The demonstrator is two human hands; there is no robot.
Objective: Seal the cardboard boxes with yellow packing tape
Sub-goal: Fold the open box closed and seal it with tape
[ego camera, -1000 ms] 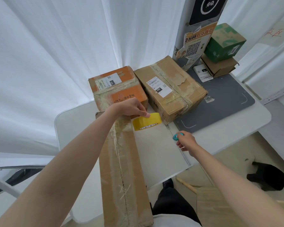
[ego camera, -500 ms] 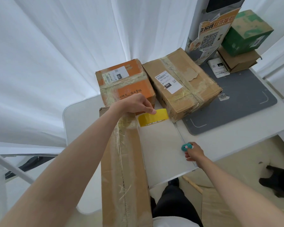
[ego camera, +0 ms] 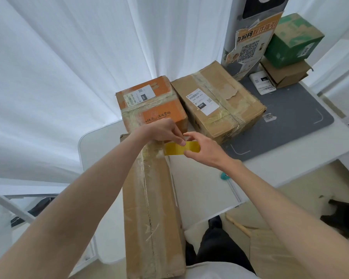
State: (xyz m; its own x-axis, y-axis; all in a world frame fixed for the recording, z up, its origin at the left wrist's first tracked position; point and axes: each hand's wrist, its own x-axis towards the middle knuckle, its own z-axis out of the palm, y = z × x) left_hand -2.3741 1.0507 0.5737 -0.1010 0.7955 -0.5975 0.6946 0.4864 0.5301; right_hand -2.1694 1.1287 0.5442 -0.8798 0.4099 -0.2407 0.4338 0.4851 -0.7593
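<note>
1. The long brown cardboard box [ego camera: 152, 202] lies on the white table [ego camera: 302, 152], its long axis running from the person toward the far boxes.
2. The yellow roll of packing tape [ego camera: 178, 148] sits at the box's far end, lying crosswise.
3. The left hand [ego camera: 162, 130] pinches the tape from above.
4. The right hand [ego camera: 205, 149], fingers curled, grips its right end.

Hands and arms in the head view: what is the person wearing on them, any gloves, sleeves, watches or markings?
Nothing shows on them. The left hand and right hand are bare, without gloves or rings, and both forearms are uncovered as far as the frame's bottom edge. No watch, wristband, sleeve or marking is in view.
</note>
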